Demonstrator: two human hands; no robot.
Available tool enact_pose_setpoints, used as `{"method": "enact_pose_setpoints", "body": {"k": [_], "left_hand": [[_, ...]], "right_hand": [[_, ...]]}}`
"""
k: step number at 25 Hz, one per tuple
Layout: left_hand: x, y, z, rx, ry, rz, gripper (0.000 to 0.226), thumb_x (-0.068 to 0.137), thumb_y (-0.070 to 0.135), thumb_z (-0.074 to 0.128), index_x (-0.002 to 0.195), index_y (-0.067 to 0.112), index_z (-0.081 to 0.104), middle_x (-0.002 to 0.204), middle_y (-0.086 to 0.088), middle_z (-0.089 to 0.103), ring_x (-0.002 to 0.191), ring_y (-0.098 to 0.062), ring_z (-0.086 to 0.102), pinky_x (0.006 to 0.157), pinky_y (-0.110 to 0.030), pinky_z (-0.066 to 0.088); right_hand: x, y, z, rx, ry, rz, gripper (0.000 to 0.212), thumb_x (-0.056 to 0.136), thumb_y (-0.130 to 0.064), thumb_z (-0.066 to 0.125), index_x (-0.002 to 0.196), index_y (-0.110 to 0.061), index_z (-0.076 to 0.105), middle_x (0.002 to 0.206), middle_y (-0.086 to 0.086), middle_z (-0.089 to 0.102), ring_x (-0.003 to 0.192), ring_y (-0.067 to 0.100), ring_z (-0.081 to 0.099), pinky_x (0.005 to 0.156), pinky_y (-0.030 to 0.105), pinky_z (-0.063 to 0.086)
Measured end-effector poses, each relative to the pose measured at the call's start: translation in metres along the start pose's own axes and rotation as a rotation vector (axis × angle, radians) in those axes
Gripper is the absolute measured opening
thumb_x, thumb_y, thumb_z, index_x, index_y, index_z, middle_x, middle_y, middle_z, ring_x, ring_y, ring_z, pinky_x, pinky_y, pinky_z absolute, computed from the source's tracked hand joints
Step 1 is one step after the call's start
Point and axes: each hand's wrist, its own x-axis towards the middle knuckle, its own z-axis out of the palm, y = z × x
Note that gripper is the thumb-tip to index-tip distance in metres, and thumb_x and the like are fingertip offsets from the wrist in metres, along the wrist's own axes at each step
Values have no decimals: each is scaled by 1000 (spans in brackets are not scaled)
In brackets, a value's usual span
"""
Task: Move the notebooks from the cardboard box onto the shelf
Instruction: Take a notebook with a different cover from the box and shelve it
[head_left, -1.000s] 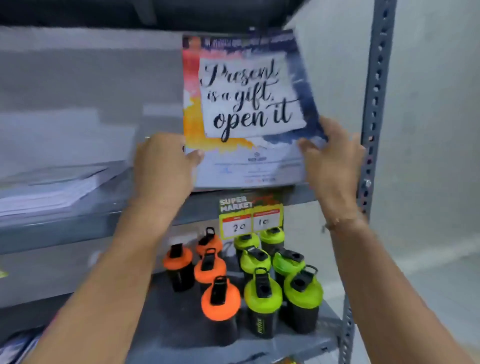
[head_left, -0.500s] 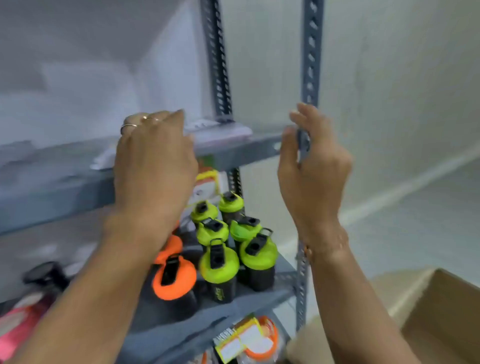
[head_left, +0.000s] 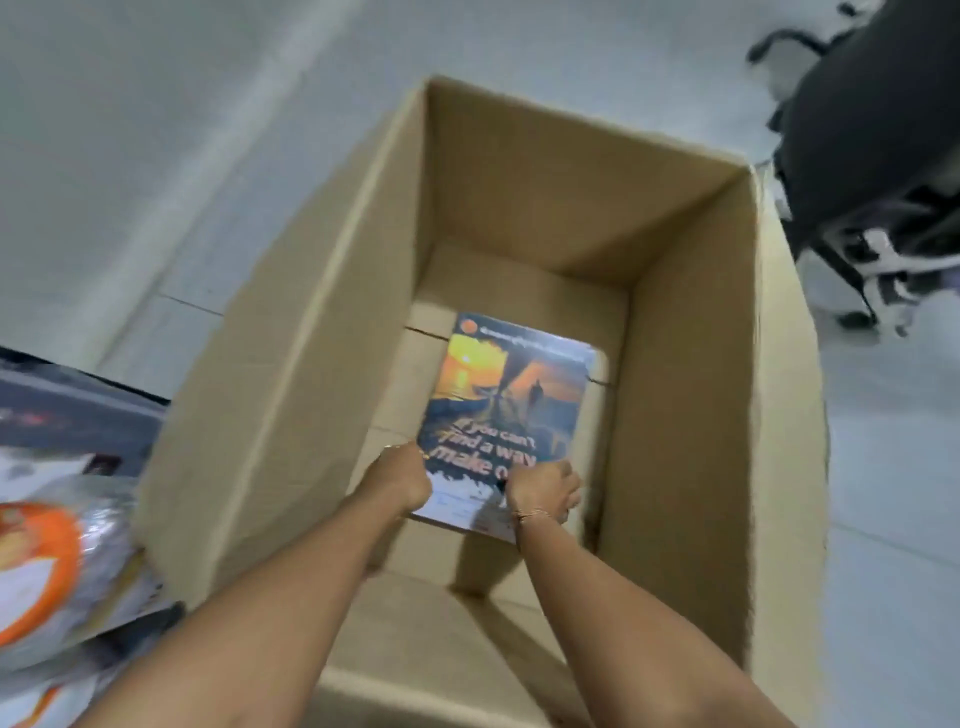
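Gripping the near edge of a sunset-cover notebook (head_left: 506, 415), both hands are down inside the cardboard box (head_left: 691, 415): the left hand (head_left: 400, 480) is curled closed on the near-left corner and the right hand (head_left: 543, 491) is closed over the near-right part of the same edge, its fingers covering the end of the printed slogan. A second ago those hands were up at the shelf, setting a different notebook, the one with "Present is a gift, open it" on its cover, on the upper level; half a second ago they were drawing away from it with nothing in them. So one notebook has evidently been delivered, and the view has swung down for the next pick. The notebook now held lies flat on the floor of the box, toward the near side, with bare cardboard beyond it and to either side; whether more notebooks sit beneath it cannot be told from above, but none lies beside it, so the box looks close to empty. At the left edge of the view lie blurred wrapped goods (head_left: 47, 571) with orange on them, and a dark office chair (head_left: 872, 135) stands beyond the box's far right corner.
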Motion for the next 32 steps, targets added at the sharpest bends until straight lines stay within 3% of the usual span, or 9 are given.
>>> {"method": "enact_pose_setpoints", "body": {"k": [7,11,17,20,24,27,28,30,32], "left_hand": [[38,-4,40,-273,121,-323,35,81,13,57,115,5,55,127,-18,57,113,-38,57,92,-39,49],[25,-4,26,-176,176,-246,33,83,7,50,114,8,61,127,-19,58,117,-38,55,98,-43,48],[-42,3,-16,-63,240,-63,35,87,1,44,117,3,63,126,-18,62,117,-35,57,92,-36,49],[-108,-6,-64,-197,431,73,33,84,2,46,109,9,67,116,-18,67,110,-37,60,88,-38,51],[-237,-43,-124,-399,925,300,25,81,5,55,101,14,67,97,-14,72,97,-35,63,79,-39,50],[-356,-87,-152,-532,1416,441,37,80,5,57,115,13,66,100,-6,72,91,-13,59,79,-20,42],[-395,-102,-157,-528,1565,472,42,79,6,57,120,15,63,103,4,72,92,-3,58,80,-9,41],[-470,-133,-162,-550,1762,504,55,79,11,56,131,29,49,104,30,64,94,20,53,81,9,34],[-530,-163,-174,-603,1890,441,60,77,18,55,132,39,45,102,38,56,93,23,54,85,5,35]], "right_hand": [[28,29,10,-52,7,39,39,89,-15,52,125,-1,44,135,17,40,125,35,37,105,43,36],[17,28,4,65,59,87,38,87,-12,52,123,1,48,133,21,43,122,38,43,100,42,41],[-36,16,-25,367,89,86,35,81,-9,51,115,0,54,122,21,61,113,39,56,98,46,47],[-88,-14,-58,549,145,-174,29,86,-5,51,115,0,56,118,20,63,110,36,58,87,32,45],[-186,-57,-111,900,217,-641,33,88,-7,54,119,2,51,117,19,60,101,25,58,92,29,43],[-266,-106,-135,1220,112,-992,60,79,-32,63,125,4,47,100,-10,63,82,-3,56,80,10,44],[-291,-124,-142,1282,-13,-1069,70,77,-42,65,128,2,47,99,-16,64,84,-5,58,81,10,45],[-367,-144,-165,1111,-192,-1400,62,82,-50,61,131,-15,49,112,-4,66,99,1,60,91,19,48],[-445,-158,-189,1033,-250,-1689,46,90,-42,55,132,-26,49,126,6,62,113,10,59,99,31,48]]}}
